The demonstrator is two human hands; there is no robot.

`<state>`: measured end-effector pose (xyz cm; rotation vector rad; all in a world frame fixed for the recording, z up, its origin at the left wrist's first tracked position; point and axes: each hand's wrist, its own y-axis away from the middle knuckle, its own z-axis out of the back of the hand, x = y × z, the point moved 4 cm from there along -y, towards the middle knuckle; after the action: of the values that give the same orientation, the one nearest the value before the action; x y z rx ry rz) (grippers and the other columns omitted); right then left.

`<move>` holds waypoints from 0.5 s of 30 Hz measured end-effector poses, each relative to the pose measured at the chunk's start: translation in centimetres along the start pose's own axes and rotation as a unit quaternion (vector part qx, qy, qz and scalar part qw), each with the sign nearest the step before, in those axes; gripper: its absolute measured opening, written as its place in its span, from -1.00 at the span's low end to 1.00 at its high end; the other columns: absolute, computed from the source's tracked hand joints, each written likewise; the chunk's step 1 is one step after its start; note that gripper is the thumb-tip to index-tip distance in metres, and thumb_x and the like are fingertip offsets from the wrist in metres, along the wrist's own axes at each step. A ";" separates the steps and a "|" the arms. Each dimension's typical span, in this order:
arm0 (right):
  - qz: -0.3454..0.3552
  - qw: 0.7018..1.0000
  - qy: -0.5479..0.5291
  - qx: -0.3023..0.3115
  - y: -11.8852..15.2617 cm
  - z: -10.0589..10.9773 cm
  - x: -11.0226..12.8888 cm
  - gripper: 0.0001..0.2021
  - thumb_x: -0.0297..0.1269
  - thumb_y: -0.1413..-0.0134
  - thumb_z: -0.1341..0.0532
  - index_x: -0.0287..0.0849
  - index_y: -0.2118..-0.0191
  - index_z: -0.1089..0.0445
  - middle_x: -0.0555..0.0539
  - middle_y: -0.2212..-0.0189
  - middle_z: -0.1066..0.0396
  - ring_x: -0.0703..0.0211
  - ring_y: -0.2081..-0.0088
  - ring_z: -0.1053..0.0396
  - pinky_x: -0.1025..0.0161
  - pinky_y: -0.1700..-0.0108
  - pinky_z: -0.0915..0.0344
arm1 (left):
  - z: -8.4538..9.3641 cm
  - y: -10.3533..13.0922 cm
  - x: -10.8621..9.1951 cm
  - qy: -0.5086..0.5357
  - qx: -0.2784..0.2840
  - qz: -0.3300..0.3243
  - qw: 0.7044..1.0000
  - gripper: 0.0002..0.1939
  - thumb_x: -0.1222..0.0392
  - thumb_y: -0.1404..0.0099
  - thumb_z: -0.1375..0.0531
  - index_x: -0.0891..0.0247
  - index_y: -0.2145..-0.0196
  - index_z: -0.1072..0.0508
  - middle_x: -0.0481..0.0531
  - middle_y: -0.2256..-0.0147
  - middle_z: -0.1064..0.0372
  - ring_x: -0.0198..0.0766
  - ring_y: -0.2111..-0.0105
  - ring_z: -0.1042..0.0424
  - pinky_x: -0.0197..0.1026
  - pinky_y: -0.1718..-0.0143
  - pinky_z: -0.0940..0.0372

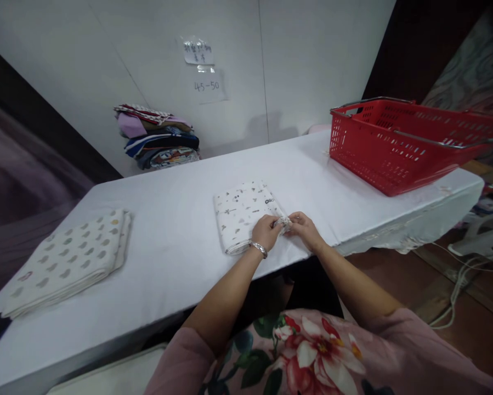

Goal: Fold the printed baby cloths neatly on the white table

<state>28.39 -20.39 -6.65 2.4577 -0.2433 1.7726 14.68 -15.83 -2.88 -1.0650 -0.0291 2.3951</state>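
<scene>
- The folded cloth (pixel 241 215) lies flat on the white table (pixel 168 236), mostly to the left of your fingers and a little beyond them.
- Your left hand (pixel 266 232) is nearer its middle; your right hand (pixel 306 229) is just outside its right edge.
- Both hands' fingers are closed, pinching the bunched near-right corner (pixel 284 224) between them.
- Its right edge slants away from that corner, leftward; neither side looks clearly longer.

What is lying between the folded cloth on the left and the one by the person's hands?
Just bare white tablecloth shows between the left cloth and the middle cloth, seen in the head view.
</scene>
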 end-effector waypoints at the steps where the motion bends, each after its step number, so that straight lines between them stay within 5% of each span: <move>1: 0.002 1.000 -0.001 0.000 0.0 0.1 -0.1 -0.72 -0.24 0.18 -0.34 -0.12 0.31 -0.27 0.04 0.41 -0.44 0.20 0.37 -0.41 0.21 0.35 -0.41 | 0.0 0.0 0.0 0.006 -0.001 0.004 1.000 -0.89 0.19 -0.21 -0.20 0.22 0.32 -0.50 -0.03 0.38 -0.36 -0.31 0.35 -0.33 -0.26 0.29 -0.23; 15: -0.007 0.995 0.077 -0.058 -0.5 -0.3 -0.4 -0.70 -0.05 0.16 -0.31 -0.12 0.43 -0.24 0.06 0.56 -0.36 0.23 0.51 -0.35 0.25 0.48 -0.38 | 0.4 0.2 -0.1 0.036 -0.058 0.018 0.997 -0.92 0.21 -0.21 -0.16 0.25 0.39 -0.43 -0.06 0.43 -0.31 -0.34 0.42 -0.26 -0.28 0.36 -0.15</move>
<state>28.13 -19.86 -6.92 2.2261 -0.3050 1.8725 14.40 -15.97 -2.60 -1.2155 -0.1265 2.4105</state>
